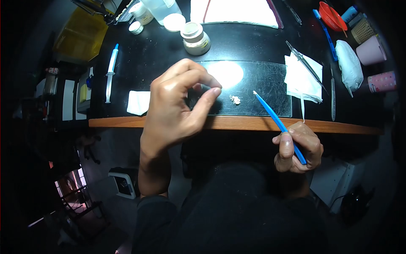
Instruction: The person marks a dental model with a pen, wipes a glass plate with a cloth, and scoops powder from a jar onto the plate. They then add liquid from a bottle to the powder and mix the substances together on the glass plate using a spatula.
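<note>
My right hand (299, 147) grips a blue plastic spatula (272, 113) near its lower end. A pale bit clings to its tip, which is over the scratched glass plate (270, 70). Left of that tip, a small heap of pinkish-white crumbs (235, 100) lies on the glass. My left hand (182, 97) hangs over the plate's left side with thumb and forefinger pressed together; what they hold, if anything, is too small to name. Beyond that hand stands an open jar (196, 40) with a pale rim, and a round white lid (174, 22) is behind it.
A blue-tipped syringe (111, 74) and a folded white tissue (138, 102) lie to the left. Tweezers (305, 63) rest on white tissue (298, 84) at right, beside a metal tool (333, 97). A red bowl (332, 17) and pink cup (371, 53) stand far right. The wooden edge (241, 123) runs in front.
</note>
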`<state>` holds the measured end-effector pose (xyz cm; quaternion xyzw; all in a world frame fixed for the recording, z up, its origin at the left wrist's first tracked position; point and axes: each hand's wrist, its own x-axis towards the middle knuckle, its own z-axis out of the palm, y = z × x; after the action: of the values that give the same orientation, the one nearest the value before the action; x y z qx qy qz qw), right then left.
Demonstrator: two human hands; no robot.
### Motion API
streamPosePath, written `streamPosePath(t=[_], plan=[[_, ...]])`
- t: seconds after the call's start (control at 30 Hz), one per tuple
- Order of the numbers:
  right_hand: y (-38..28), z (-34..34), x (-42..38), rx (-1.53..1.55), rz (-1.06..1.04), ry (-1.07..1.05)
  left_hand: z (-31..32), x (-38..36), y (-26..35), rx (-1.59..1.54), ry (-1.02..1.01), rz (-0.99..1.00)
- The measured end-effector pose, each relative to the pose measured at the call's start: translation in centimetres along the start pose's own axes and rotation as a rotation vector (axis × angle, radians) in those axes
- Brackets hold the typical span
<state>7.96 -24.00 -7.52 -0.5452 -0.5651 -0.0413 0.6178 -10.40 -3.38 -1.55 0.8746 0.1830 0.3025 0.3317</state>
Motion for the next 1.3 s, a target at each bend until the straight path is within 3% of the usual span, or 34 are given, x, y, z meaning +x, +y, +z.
streamPosePath(t=[0.23, 0.67, 0.87, 1.13, 1.23, 1.3], plan=[[0.1, 0.1, 0.1, -0.003, -0.003, 0.017, 1.8, 0.7, 1.4, 0.254, -0.03, 0.116], [0.2, 0.2, 0.2, 0.006, -0.038, 0.024, 3.6, 0.6, 1.4, 0.304, -0.058, 0.088], [0.0, 0.1, 0.3, 0.014, -0.034, 0.005, 2.9, 0.5, 0.7, 0.19, 0.019, 0.092], [-0.1, 0.1, 0.4, 0.011, -0.035, 0.007, 1.3, -1.1, 1.1, -0.081, 0.073, -0.25], [0.0, 0.1, 0.3, 0.003, -0.029, 0.01, 1.6, -1.2, 1.2, -0.09, 0.106, -0.255], [0.0, 0.2, 0.2, 0.0, -0.019, 0.012, 2.0, -0.9, 0.7, -0.003, 0.094, -0.086]])
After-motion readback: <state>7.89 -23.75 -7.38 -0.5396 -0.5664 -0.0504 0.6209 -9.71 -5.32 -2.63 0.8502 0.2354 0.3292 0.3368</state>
